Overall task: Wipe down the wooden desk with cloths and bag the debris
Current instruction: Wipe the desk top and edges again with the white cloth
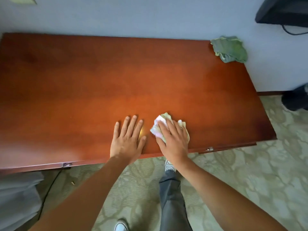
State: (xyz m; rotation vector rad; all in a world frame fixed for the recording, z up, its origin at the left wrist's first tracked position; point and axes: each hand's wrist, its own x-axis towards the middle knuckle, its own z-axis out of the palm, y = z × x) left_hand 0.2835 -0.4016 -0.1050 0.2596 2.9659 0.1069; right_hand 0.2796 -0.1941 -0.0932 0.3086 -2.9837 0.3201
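Note:
The reddish-brown wooden desk [83, 84] fills most of the view and stands against a pale blue wall. My left hand [127, 140] lies flat on the desk top near its front edge, fingers spread and straight. Just to the right, my right hand [174, 139] presses a crumpled pale cloth [158, 125] with pink and yellow tints onto the wood, fingers straight over it. A second cloth, green and bunched [230, 49], lies at the desk's far right corner, well away from both hands.
A dark object with a cable [283, 10] sits at the top right by the wall. A black bag-like shape [296, 99] rests on the patterned carpet right of the desk. A grey covered shape [18, 197] and a cord are at the lower left.

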